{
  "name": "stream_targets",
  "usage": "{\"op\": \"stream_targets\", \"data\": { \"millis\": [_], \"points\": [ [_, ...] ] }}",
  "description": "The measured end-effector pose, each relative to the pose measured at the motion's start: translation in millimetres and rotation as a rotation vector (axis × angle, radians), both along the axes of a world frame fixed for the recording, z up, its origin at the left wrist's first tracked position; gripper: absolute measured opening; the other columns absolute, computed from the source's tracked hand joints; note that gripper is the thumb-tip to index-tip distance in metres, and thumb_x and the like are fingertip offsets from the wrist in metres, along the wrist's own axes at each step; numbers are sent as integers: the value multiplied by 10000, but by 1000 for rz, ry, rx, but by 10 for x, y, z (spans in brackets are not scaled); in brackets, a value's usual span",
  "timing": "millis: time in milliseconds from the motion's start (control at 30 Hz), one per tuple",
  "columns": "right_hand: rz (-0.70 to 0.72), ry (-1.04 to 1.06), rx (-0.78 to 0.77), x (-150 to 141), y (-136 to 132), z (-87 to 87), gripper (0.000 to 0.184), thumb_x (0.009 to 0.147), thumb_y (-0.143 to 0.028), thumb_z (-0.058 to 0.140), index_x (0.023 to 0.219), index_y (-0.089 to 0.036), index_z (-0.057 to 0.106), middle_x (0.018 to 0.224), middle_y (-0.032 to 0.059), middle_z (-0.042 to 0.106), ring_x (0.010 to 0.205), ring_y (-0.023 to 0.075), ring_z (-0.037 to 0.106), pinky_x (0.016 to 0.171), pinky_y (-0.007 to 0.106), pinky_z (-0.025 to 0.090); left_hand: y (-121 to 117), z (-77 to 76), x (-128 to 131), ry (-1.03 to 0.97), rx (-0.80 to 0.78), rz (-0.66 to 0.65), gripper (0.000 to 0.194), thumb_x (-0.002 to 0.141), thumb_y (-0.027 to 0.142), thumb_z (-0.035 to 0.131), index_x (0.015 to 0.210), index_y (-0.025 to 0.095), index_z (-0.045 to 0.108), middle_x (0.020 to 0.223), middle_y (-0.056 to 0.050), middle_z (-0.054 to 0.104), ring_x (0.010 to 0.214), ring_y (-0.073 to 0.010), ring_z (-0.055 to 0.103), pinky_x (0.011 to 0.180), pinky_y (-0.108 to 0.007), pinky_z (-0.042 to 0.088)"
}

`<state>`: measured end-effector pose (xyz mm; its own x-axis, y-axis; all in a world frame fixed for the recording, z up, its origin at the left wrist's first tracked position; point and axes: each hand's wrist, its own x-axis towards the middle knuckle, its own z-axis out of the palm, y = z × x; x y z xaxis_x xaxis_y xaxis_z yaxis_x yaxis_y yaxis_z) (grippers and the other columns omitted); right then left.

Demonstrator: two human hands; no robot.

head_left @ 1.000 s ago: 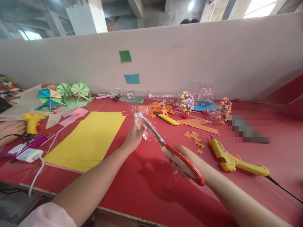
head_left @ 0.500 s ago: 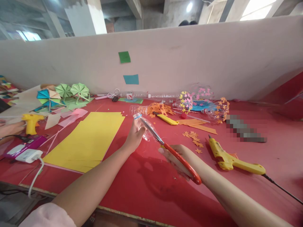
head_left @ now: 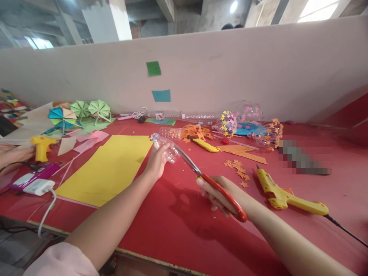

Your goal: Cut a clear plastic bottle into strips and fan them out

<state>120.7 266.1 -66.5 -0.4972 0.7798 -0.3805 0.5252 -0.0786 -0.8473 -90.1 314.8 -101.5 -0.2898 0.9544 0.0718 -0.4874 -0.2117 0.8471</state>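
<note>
Nearest are the pale pink sleeve (head_left: 61, 260) on the left arm and the bare front of the red surface (head_left: 172, 237). The right hand (head_left: 227, 183) is closed round the red handle of the scissors (head_left: 212, 183), whose blades slant away toward the left hand (head_left: 156, 161). That hand pinches a small clear bottle (head_left: 171, 151) between thumb and fingers, raised over the surface beside the yellow paper (head_left: 106, 165). The bottle has just swung round and shifted left: its neck, which was up by the blade tips, now points away from them, toward the paper's far corner. This brings the bottle's body to the blades, rather than its neck; whether they touch, I cannot tell.

To the right lies a yellow glue gun (head_left: 277, 193), nozzle away, with orange stars (head_left: 237, 166) left of it. To the left, a white plug (head_left: 37, 187) sits by a purple power strip (head_left: 43, 172), and another person's hand (head_left: 14, 155) is near a second glue gun (head_left: 42, 147).

Farther back are a yellow cutter (head_left: 206, 145), orange scraps (head_left: 198, 132), star-covered clear plastic (head_left: 228, 122) and green paper umbrellas (head_left: 99, 109). Behind them rises the pale wall (head_left: 215, 76).
</note>
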Motion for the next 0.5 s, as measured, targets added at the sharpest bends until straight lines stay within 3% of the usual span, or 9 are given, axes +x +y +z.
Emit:
{"op": "stream_targets", "data": {
  "millis": [100, 267, 400, 500],
  "points": [
    [-49, -75, 35, 6, 48, -9, 523, 770, -701, 515, 645, -198, 453, 370, -96, 365, 291, 77, 401, 392, 221, 399, -24, 55, 7, -81, -10, -36, 340, 619, 170, 706, 875, 223, 488, 769, 26, 632, 855, -176, 649, 884, -385, 471],
    [-68, -130, 69, 9, 89, -31, 519, 765, -698, 533, 641, -199, 459, 401, -78, 374, 313, 97, 437, 350, 213, 346, -61, 84, 15, -168, -35, -110, 325, 587, 119, 666, 865, 206, 524, 803, 3, 651, 852, -190, 647, 905, -424, 451],
    [-67, -122, 60, 7, 93, -46, 517, 762, -702, 525, 640, -206, 449, 393, -78, 366, 301, 98, 420, 354, 223, 342, -60, 103, -19, -258, -27, -191, 226, 668, 284, 681, 845, 203, 566, 811, -18, 650, 842, -196, 632, 913, -446, 443],
    [-57, -131, 72, 10, 99, -63, 499, 764, -681, 534, 635, -206, 453, 407, -73, 373, 317, 99, 411, 384, 236, 357, -47, 96, -27, -234, -56, -171, 239, 691, 354, 699, 820, 200, 569, 795, -13, 642, 818, -186, 626, 903, -435, 449]
  ]
}}
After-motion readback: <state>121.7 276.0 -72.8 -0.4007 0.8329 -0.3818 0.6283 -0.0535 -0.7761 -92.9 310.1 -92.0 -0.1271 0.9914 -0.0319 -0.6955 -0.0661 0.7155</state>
